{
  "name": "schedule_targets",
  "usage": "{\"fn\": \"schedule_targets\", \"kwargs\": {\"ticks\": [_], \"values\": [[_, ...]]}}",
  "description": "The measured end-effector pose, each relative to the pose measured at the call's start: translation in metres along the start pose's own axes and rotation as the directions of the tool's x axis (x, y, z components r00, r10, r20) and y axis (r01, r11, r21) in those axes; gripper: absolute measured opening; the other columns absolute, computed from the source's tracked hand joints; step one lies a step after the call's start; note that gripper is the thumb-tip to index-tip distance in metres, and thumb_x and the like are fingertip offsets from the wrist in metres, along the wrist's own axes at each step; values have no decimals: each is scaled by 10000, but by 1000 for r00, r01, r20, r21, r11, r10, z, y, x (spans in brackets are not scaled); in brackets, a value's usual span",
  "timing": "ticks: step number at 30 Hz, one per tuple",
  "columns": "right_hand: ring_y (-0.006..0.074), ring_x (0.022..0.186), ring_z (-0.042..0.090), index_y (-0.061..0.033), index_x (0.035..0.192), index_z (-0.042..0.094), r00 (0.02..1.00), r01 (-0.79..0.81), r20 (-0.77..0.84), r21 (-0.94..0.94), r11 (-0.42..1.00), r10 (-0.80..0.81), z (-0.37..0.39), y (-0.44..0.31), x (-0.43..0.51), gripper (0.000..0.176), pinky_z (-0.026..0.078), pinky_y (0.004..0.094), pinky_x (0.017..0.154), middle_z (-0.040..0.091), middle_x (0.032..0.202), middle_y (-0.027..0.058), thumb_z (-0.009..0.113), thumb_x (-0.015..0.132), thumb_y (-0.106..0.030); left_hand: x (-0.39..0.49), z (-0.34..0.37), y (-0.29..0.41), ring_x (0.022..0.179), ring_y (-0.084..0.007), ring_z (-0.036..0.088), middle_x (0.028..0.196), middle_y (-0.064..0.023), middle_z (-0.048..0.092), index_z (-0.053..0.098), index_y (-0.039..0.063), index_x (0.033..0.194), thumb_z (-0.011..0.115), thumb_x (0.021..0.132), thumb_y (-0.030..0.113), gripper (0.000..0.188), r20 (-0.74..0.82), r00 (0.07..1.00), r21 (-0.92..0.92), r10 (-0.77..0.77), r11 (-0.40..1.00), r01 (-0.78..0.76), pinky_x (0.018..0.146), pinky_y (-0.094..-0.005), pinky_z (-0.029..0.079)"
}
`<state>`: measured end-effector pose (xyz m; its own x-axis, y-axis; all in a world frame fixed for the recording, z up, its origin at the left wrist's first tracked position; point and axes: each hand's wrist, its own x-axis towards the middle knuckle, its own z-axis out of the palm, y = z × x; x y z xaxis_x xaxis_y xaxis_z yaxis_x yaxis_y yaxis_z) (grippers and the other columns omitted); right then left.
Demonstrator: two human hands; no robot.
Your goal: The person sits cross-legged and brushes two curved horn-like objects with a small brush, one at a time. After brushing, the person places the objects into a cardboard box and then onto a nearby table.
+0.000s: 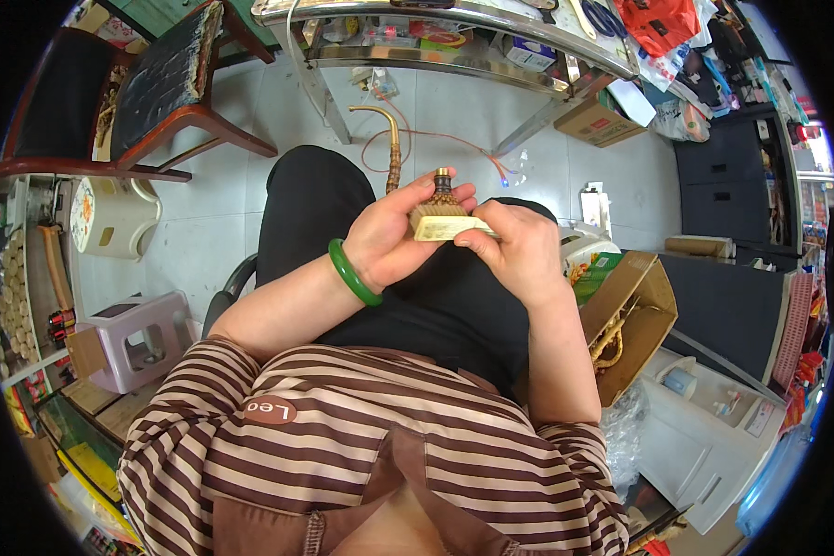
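Note:
Above my lap, my left hand (389,236) holds what looks like a bamboo smoking pipe (394,163). Its curved brass stem rises beyond the thumb. A dark, brass-topped bowl end (443,182) shows between thumb and fingers; the part joining the two is hidden by the hand. In my right hand (521,243) is a flat brush (441,228) with a pale handle, gripped between thumb and fingers. The brush's bristles touch the knobbly part just below the dark neck. A green bangle (353,272) circles my left wrist.
A metal-framed table (431,59) stands ahead, a thin cable (445,134) on the floor before it. To the right, an open cardboard box (632,333) holds root-like pieces. Plastic stools (115,215) and a worn wooden chair (160,90) are at left.

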<state>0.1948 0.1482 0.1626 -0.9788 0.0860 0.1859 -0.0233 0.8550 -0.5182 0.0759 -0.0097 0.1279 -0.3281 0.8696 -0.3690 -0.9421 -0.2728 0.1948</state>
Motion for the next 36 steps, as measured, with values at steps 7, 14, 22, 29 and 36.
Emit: {"fn": "schedule_targets", "kwargs": {"ticks": [7,14,22,29,36], "values": [[286,558,567,-109,736,566,965,-9,-261,-45,999,-3,9,4,2,302,446,368,501,563,609,74,705,700,-376,0,1,2,1150,-298,481,1224,-180,504,459,39,1214,382,953,168,301,-22,1000,-57,10,998,-11,1005,-432,368],[298,564,563,-101,736,571,934,-286,-243,-72,955,262,6,9,0,320,440,367,495,554,592,95,707,703,-389,-4,4,2,1173,-285,469,1242,-185,495,471,39,1208,382,936,117,297,-60,998,-51,25,998,-28,1009,-430,361],[296,560,553,-77,726,546,920,-311,-220,94,946,324,8,12,-6,334,426,365,507,554,596,95,703,726,-371,0,4,6,1186,-288,450,1279,-180,458,435,21,1251,387,922,99,341,135,991,82,3,997,-14,1021,-411,343],[297,564,571,-70,749,563,896,-394,-196,61,917,398,1,15,-6,332,442,352,515,575,616,110,712,719,-365,-8,10,4,1204,-264,434,1293,-162,448,415,15,1275,387,920,93,364,93,996,94,-10,996,2,1027,-412,338],[301,593,581,-84,770,573,961,-252,-99,67,965,258,10,21,-8,330,455,363,529,581,630,104,699,730,-386,-6,10,3,1181,-268,458,1280,-155,455,407,2,1272,386,919,78,362,77,997,176,23,984,-37,993,-439,381]]}}
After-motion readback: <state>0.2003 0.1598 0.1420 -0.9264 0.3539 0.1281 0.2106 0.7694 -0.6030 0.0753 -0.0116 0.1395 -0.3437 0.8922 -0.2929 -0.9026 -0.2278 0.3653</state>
